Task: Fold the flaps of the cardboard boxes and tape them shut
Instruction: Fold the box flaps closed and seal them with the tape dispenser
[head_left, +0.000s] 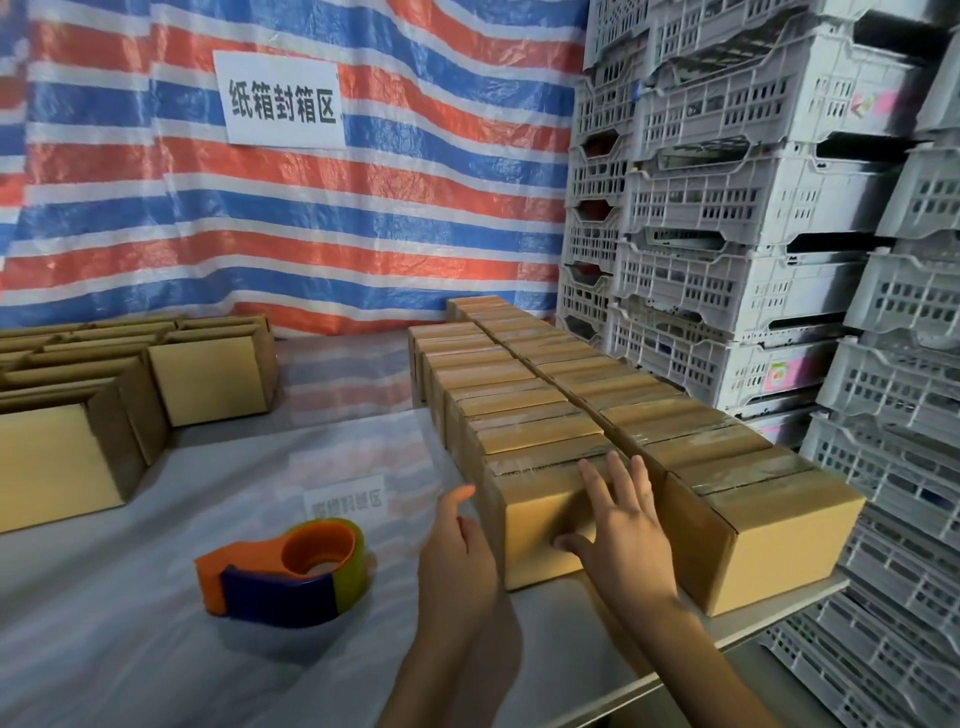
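1. Our right hand (618, 530) lays its fingers (621, 478) spread and flat on top of the nearest taped box (535, 525), thumb on its near face, pinching nothing.
2. Our left hand (457, 551) stands straight-fingered against that box's left side.
3. The box's long axis runs crosswise under the fingers.
4. The tape dispenser (291, 566) sits on the bench (130, 649) left of the left fingers, with the open boxes (208, 374) farther left. We judge the left hand nearer to both.

Left edge crops open boxes (57, 462); crates' (727, 197) contents seem indistinct
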